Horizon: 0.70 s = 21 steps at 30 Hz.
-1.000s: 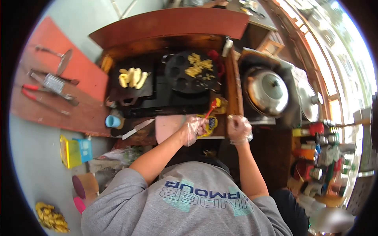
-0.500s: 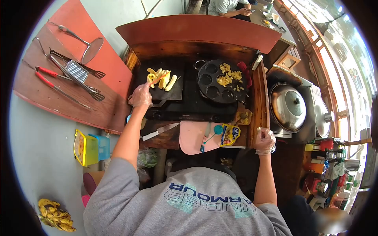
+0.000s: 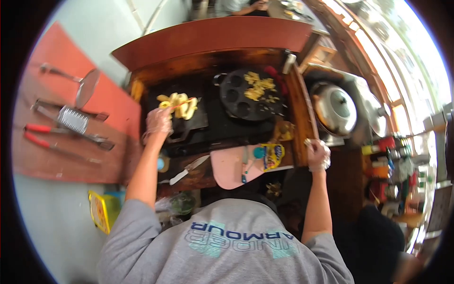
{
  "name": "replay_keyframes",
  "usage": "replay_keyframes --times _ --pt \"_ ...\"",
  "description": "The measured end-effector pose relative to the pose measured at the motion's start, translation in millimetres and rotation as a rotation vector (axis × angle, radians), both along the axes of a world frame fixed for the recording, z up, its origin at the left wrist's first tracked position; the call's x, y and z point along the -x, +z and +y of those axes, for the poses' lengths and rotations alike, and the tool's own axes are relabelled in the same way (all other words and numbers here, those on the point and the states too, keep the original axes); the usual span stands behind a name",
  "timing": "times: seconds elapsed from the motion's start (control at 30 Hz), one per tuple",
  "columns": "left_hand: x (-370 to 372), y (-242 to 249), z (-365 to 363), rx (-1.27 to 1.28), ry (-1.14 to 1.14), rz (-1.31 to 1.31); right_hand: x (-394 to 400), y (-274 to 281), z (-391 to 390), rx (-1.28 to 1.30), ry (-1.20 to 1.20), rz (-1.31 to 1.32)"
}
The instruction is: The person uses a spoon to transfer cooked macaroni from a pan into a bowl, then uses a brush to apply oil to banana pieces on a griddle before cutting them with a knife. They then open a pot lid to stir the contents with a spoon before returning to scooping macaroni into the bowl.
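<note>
My left hand [image 3: 159, 122], in a clear plastic glove, is closed on a thin orange-red stick [image 3: 182, 102] at the left griddle [image 3: 198, 120]. The stick reaches across peeled yellow bananas [image 3: 175, 100] lying there. My right hand [image 3: 318, 155], also gloved, is closed at the right wooden edge of the cooking station; what it holds, if anything, is too small to make out. Between my hands and farther back sits a black round-welled pan [image 3: 230, 96] with chopped yellow pieces [image 3: 258, 87] on its far right part.
A pink cutting board [image 3: 228, 166] carries a small knife and a yellow packet [image 3: 273, 157]. Left of it lies a white-handled knife [image 3: 189, 169]. Utensils lie on the red-brown board at left. A lidded pot [image 3: 336, 110] stands at right. A person [image 3: 246, 7] sits beyond the red panel.
The view has turned, so the station appears farther left and is blurred. My left hand remains by the bananas with the stick; my right hand remains near the right edge.
</note>
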State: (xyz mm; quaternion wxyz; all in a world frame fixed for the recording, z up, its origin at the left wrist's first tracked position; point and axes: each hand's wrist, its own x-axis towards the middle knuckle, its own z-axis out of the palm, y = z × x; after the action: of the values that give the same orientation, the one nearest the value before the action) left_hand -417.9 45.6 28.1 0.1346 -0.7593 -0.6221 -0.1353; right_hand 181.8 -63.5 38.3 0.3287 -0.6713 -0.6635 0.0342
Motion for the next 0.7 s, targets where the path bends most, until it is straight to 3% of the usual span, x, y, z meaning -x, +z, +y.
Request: replay_keyframes --times 0.1,0.13,0.17,0.23,0.3,0.33,0.43,0.5,0.63,0.7 --pt "-10 21 -25 0.023 0.0 0.068 -18 21 9 -0.014 -0.054 0.168" --pt "-15 32 -36 -0.016 -0.016 0.072 -37 22 24 -0.178 -0.141 -0.116" --pt "-18 37 -42 0.007 0.03 0.075 -53 37 38 -0.181 -0.238 -0.089" --pt "-20 39 -50 0.008 0.095 0.027 -86 67 82 0.057 -0.503 0.039" --pt "-20 34 -53 -0.007 0.122 0.004 -151 56 141 0.157 -0.459 -0.041" --pt "-22 31 -55 0.036 0.143 0.004 -176 43 158 0.041 -0.382 -0.228" --pt "-33 29 -66 0.085 0.169 0.0 -188 50 207 0.239 -0.401 -0.328" --pt "-36 30 -70 0.118 0.231 0.011 -190 53 228 0.668 -0.312 -0.47" --pt "-46 17 -64 0.029 0.349 -0.039 -187 59 236 0.722 -0.301 -0.446" --pt "-50 10 -62 0.048 0.321 -0.057 -187 63 226 0.6 -0.336 -0.434"
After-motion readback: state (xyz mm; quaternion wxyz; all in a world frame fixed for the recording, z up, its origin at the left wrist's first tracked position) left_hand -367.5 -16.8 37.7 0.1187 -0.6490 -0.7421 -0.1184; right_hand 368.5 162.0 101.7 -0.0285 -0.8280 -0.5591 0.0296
